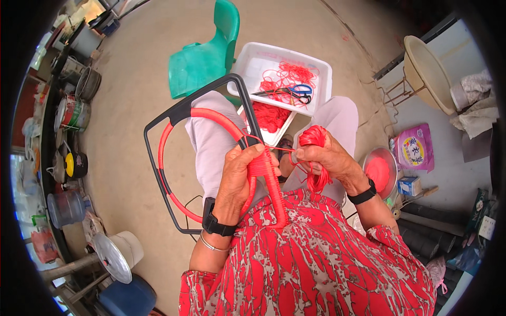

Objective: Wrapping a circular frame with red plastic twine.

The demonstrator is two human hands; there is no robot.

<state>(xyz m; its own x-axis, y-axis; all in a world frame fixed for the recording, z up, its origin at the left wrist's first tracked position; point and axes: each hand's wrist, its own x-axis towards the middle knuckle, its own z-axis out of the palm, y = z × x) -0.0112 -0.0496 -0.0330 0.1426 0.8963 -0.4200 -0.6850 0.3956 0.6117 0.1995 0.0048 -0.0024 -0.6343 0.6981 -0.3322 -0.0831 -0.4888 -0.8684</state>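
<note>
My left hand (238, 171) is closed around the red-wrapped part of a black frame (246, 97) lying across my lap. Inside the frame is a ring (215, 117) wound with red cord in places. My thumb presses on the windings, and its other fingers are behind them. In my right hand (332, 160) is a bundle of red cord (314, 137), gripped with loops hanging below the fist. A strand of cord runs taut between the two hands. The frame's lower right side, also wound in red, rests against my patterned clothes.
Beyond my knees stands a white tub (246, 66) with loose red cord and blue-handled scissors (301, 94). Under it is a second tray with red cord (270, 117). A green chair (197, 68) is at the far left; a metal bowl (391, 184) sits at right.
</note>
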